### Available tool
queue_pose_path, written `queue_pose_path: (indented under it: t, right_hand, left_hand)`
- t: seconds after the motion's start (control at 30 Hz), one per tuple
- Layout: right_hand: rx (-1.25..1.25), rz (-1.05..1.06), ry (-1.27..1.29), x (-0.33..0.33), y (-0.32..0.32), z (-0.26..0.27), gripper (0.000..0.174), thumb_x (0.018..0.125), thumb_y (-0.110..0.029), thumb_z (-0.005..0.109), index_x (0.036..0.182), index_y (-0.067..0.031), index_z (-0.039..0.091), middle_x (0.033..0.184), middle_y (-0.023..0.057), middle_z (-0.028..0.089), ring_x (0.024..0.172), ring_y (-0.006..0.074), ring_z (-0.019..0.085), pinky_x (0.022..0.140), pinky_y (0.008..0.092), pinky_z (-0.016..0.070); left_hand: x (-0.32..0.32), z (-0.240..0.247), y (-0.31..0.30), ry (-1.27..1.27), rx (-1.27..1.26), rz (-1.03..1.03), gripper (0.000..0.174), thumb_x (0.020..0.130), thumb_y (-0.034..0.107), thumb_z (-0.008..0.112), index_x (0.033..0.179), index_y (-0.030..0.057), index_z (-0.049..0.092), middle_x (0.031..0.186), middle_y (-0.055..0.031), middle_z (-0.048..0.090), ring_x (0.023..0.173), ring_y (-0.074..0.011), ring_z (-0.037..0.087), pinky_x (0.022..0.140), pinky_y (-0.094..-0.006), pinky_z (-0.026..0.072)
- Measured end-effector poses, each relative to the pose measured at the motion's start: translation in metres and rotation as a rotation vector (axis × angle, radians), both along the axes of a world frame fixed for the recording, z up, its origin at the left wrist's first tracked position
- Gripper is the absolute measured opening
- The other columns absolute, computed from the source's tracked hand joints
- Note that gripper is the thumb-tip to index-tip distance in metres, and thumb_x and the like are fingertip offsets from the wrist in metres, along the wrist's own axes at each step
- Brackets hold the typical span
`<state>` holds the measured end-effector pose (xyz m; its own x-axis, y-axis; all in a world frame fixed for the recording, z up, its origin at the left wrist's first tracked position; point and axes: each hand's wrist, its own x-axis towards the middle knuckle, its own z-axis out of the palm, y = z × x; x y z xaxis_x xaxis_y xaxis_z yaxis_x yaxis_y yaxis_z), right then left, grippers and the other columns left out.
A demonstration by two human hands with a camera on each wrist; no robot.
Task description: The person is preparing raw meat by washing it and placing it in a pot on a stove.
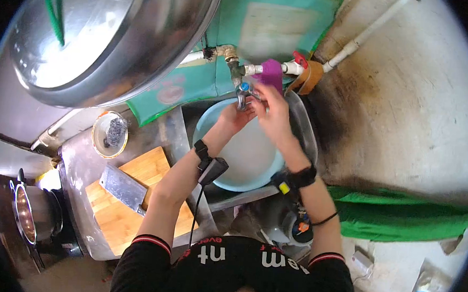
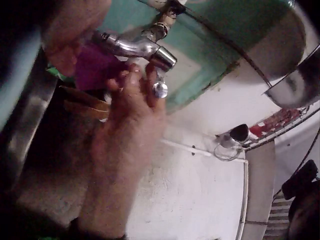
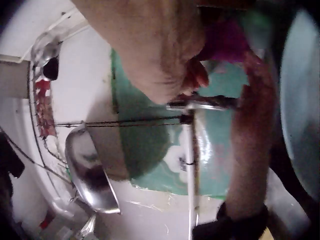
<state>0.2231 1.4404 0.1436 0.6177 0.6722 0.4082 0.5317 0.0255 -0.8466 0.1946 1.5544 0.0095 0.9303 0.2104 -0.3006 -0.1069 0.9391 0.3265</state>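
A chrome tap [image 1: 241,99] with a blue-marked top stands over a light-blue basin [image 1: 203,123] in the metal sink. My right hand [image 1: 274,116] is at the tap's lever; in the left wrist view its fingers [image 2: 131,80] curl around the lever beside the chrome tap body [image 2: 135,47]. Right under the spout is my left hand [image 1: 236,118], fingers extended with nothing held. The right wrist view shows that left hand [image 3: 255,95] beyond the right hand [image 3: 155,55], whose back covers most of the lever.
Left of the sink lie a cleaver [image 1: 122,188] on a wooden cutting board [image 1: 156,167] and a bowl [image 1: 100,136] holding a scouring pad. A large metal basin [image 1: 158,59] hangs at upper left. Beside the tap are a purple cloth [image 1: 271,72] and a red-handled valve [image 1: 299,59].
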Motion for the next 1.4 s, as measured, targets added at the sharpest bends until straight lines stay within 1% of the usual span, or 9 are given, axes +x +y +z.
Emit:
queue_pose_path:
  t: [0.27,0.53,0.77,1.0,1.13,1.17,1.27,1.3,1.4]
  right_hand:
    - [0.533,-0.058,1.503,0.017,0.05,-0.162,0.011,0.085,-0.009,0.057,0.094,-0.0023,0.059,0.086,0.0133,0.062,0.078,0.0279,0.061,0.067,0.0398,0.0487]
    - [-0.848,0.108,-0.073,0.035,0.06,-0.21,0.017,0.087,-0.018,0.053,0.094,-0.0074,0.063,0.09,0.0168,0.065,0.089,0.0294,0.061,0.068,0.043,0.0487]
    - [-0.157,0.465,-0.902,-0.007,-0.003,-0.111,0.005,0.067,-0.009,0.057,0.068,-0.0052,0.061,0.068,0.0144,0.056,0.071,0.0327,0.057,0.069,0.037,0.0457]
    - [0.302,0.033,-0.205,-0.049,0.03,-0.103,0.006,0.073,-0.013,0.055,0.071,-0.0093,0.057,0.074,0.0069,0.06,0.079,0.0297,0.057,0.081,0.041,0.0434]
    - [-0.005,0.321,-0.564,-0.033,0.026,-0.113,0.02,0.081,-0.025,0.05,0.076,-0.0087,0.062,0.084,0.0123,0.063,0.089,0.0334,0.058,0.084,0.0412,0.0438]
    - [-0.644,0.368,-0.464,-0.02,0.039,-0.113,0.025,0.085,-0.028,0.052,0.083,-0.0069,0.066,0.085,0.0105,0.066,0.083,0.0296,0.062,0.078,0.0402,0.0485]
    - [-0.712,0.688,0.549,0.044,0.066,-0.171,0.037,0.09,-0.035,0.051,0.095,-0.0016,0.067,0.093,0.01,0.067,0.083,0.0257,0.064,0.075,0.0362,0.05]
    - [-0.669,0.793,0.739,0.047,0.063,-0.158,0.039,0.09,-0.036,0.051,0.098,-0.0005,0.066,0.095,0.0099,0.067,0.083,0.0235,0.064,0.074,0.0347,0.0502]
    - [-0.378,0.905,1.198,0.039,0.05,-0.114,0.042,0.091,-0.035,0.051,0.104,0.0021,0.064,0.097,0.0095,0.066,0.082,0.0172,0.062,0.072,0.0301,0.0498]
  left_hand:
    - [-0.007,-0.009,-0.023,-0.084,-0.297,-0.036,0.045,0.089,0.046,0.053,0.106,0.0046,0.054,0.105,-0.0221,0.059,0.093,-0.0391,0.06,0.083,-0.0497,0.0499]
    - [-0.005,-0.048,-0.037,0.417,0.235,0.235,0.024,0.086,0.017,0.062,0.103,0.0007,0.055,0.091,-0.0111,0.062,0.084,-0.0271,0.062,0.077,-0.0433,0.0526]
    - [-0.036,-0.035,0.004,-0.068,0.602,-0.526,0.027,0.088,0.012,0.057,0.108,-0.0054,0.054,0.106,-0.0148,0.061,0.092,-0.023,0.06,0.084,-0.0392,0.0509]
    - [-0.045,-0.009,-0.025,0.028,1.136,0.08,0.023,0.088,0.012,0.055,0.107,-0.0022,0.058,0.101,-0.0132,0.063,0.09,-0.0227,0.062,0.081,-0.0356,0.0494]
    - [-0.048,-0.031,-0.013,-0.035,1.211,-0.05,0.024,0.087,0.013,0.056,0.107,0.0003,0.06,0.096,-0.0117,0.065,0.087,-0.0225,0.063,0.078,-0.0342,0.0488]
    - [-0.048,-0.036,-0.008,-0.04,1.261,-0.103,0.024,0.087,0.014,0.057,0.107,0.0009,0.06,0.095,-0.0113,0.065,0.087,-0.0224,0.063,0.077,-0.0338,0.0487]
    - [-0.041,-0.046,-0.004,0.268,2.27,0.021,0.023,0.086,0.015,0.059,0.105,0.0033,0.063,0.089,-0.0102,0.066,0.083,-0.022,0.064,0.072,-0.0335,0.0487]
    - [-0.045,-0.023,-0.002,0.205,1.765,-0.312,0.016,0.084,0.017,0.06,0.093,0.005,0.065,0.087,-0.0165,0.064,0.083,-0.0279,0.062,0.076,-0.0371,0.0476]
    - [-0.049,0.025,0.002,-0.078,2.057,-0.217,0.016,0.082,0.021,0.064,0.081,0.0053,0.067,0.076,-0.0148,0.063,0.077,-0.0286,0.062,0.071,-0.0382,0.0475]
